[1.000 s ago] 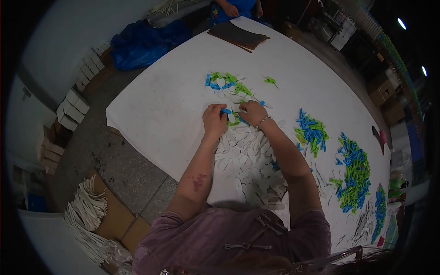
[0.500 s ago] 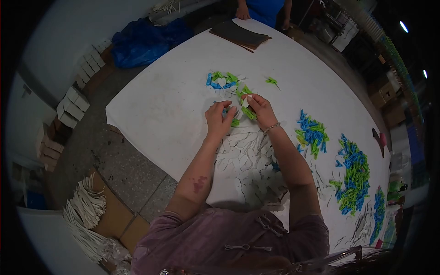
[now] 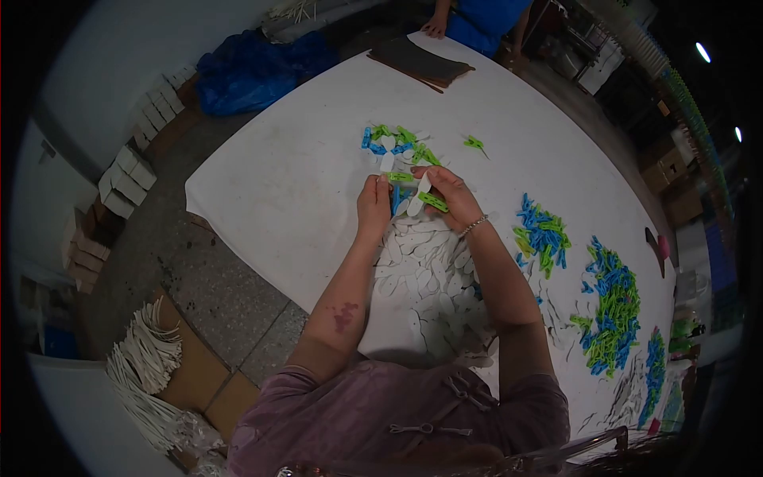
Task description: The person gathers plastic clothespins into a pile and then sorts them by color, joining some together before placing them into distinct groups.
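My left hand point(image 3: 373, 208) is closed, thumb against the fingers, at one end of a green clip point(image 3: 401, 176) that looks like a clothespin. A blue clip point(image 3: 396, 199) is just beside its fingers. In my right hand point(image 3: 453, 199) a flat white paddle-shaped piece point(image 3: 419, 197) is pinched, with another green clip lying across it by the fingers. Beyond both hands are several blue and green clips point(image 3: 404, 137), with a white piece point(image 3: 387, 155) among them. Many similar white pieces point(image 3: 421, 266) are heaped below my hands.
Piles of blue and green clips point(image 3: 612, 310) lie on the white table point(image 3: 270, 175) at the right. One green clip point(image 3: 474, 142) sits apart. Dark flat sheets point(image 3: 421, 62) rest at the far edge, near a person in blue point(image 3: 481, 24). Scissors-like dark handles point(image 3: 656, 248) lie far right.
My left hand has closed, and a green clip now shows at its fingertips. The white piece in my right hand has turned and shows more fully. The person opposite has shifted right.
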The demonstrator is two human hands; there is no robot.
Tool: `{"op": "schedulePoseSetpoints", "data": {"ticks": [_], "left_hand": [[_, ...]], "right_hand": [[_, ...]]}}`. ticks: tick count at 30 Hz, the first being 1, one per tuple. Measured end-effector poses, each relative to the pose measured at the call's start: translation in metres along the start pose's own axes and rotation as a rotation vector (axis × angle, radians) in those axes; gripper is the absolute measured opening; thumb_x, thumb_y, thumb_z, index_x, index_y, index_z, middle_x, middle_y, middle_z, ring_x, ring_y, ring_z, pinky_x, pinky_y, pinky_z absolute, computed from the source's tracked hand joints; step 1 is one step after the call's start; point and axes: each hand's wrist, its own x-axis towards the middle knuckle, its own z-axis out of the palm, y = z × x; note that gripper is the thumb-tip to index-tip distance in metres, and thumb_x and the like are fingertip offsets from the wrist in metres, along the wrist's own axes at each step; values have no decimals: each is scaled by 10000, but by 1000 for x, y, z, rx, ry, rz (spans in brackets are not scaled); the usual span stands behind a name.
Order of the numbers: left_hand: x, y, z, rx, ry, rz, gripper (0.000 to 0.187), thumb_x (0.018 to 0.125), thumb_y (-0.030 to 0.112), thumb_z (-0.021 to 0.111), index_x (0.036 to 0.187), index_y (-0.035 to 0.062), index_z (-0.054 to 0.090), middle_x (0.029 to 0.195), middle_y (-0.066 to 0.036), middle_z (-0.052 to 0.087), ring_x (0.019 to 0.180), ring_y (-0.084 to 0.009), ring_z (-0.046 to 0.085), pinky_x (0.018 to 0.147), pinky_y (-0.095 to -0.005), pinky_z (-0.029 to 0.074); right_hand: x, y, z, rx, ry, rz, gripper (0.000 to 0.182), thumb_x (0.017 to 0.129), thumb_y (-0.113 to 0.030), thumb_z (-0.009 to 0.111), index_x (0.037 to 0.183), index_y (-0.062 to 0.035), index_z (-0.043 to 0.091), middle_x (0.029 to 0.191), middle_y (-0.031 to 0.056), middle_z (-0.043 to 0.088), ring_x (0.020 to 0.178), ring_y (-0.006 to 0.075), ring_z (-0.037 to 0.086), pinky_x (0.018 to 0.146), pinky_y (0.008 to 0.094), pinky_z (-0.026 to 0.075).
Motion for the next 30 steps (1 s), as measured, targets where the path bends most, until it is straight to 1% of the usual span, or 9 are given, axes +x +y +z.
{"op": "schedulePoseSetpoints", "data": {"ticks": [1,3,4,11,14,19,21,25,30], "left_hand": [[-1,1,0,53,26,30,345,975,310,390,831,23,520,695,-20,539,612,-78,465,580,-233,403],[-5,4,2,107,50,57,344,976,308,387,835,24,520,685,-15,529,597,-78,459,565,-236,402],[-7,7,3,24,-4,33,342,972,304,386,839,18,517,680,-63,550,590,-141,493,565,-281,411],[-10,9,9,132,81,217,363,964,323,373,841,7,503,679,-178,573,614,-317,557,584,-391,432],[-14,20,6,239,-52,94,359,953,332,402,839,4,494,683,-201,577,637,-368,562,570,-397,424],[-12,16,3,320,-85,117,356,943,325,435,815,-2,496,679,-209,565,643,-388,551,557,-400,414],[-11,15,3,285,-62,140,359,943,320,438,800,-4,497,666,-206,558,629,-385,544,552,-404,411],[-11,17,4,254,63,159,359,949,301,430,781,-4,518,636,-198,545,598,-373,534,543,-407,401],[-11,18,3,281,57,197,379,951,303,424,769,-8,542,633,-197,538,589,-357,522,544,-395,404]], "right_hand": [[1,1,0,0,0,3,245,926,-303,514,982,-94,628,850,-5,600,711,70,546,650,224,464],[5,5,1,-146,24,-179,266,932,-302,498,951,-83,647,1208,45,552,731,83,525,719,221,447],[8,9,4,-145,27,-179,266,932,-302,498,951,-83,647,1208,45,552,731,83,525,719,221,447],[32,40,25,-525,220,-330,237,922,-247,526,929,-39,639,841,-4,610,742,81,502,711,220,413],[33,41,30,-588,344,-437,233,921,-256,531,922,-42,624,740,-16,567,725,63,490,670,208,402],[38,45,25,-284,347,-421,250,925,-309,520,927,-65,572,706,-5,534,670,51,464,608,204,393],[31,45,26,-409,401,-314,363,900,-354,544,913,8,529,700,89,573,627,142,522,588,263,428],[26,47,24,-484,398,-212,395,884,-395,555,867,0,543,672,69,568,616,123,507,562,278,408],[36,31,8,-651,324,-279,449,876,-370,575,629,4,539,503,14,457,485,90,406,464,285,339]]}}
